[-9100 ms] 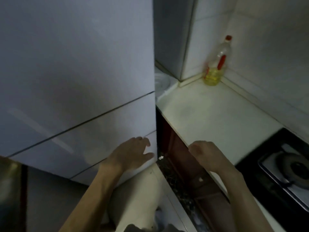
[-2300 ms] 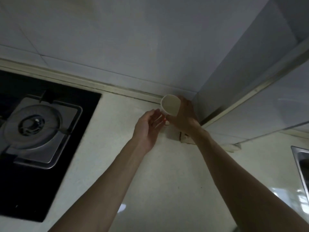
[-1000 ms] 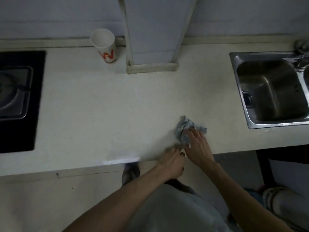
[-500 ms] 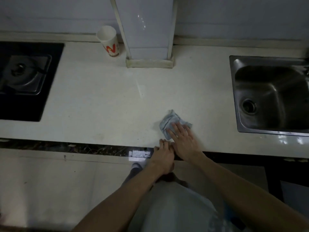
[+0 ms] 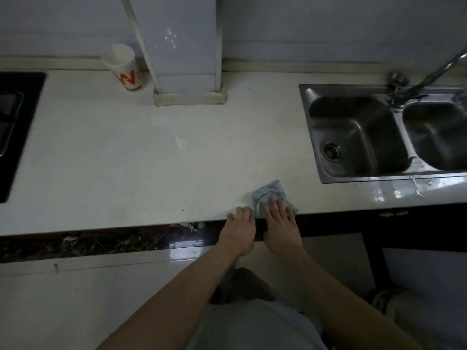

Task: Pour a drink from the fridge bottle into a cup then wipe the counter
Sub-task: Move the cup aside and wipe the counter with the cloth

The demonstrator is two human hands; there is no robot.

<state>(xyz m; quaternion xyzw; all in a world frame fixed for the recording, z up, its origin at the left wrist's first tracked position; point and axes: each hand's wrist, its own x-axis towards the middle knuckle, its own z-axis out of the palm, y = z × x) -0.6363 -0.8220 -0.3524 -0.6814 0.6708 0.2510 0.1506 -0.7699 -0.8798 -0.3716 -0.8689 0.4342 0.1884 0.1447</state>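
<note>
Both hands have left the cup (image 5: 125,69) they held at the back wall two seconds ago and now work at the front lip of the counter (image 5: 126,152); the cup stands upright beside the tiled pillar, well apart from them, and its contents cannot be seen. The right hand (image 5: 281,226) lies flat on the grey cloth (image 5: 271,192), its fingers (image 5: 273,204) straight and spread, pressing rather than gripping. The left hand (image 5: 238,229) rests just beside it on the lip, fingers loosely bent, holding nothing visible. The cloth sits at the very edge, so a pull toward the body would likely drag it off onto the floor, since only flat pressure holds it. A long sweep toward the back left could tip the light cup. A pale streak mid-counter may go unwiped.
</note>
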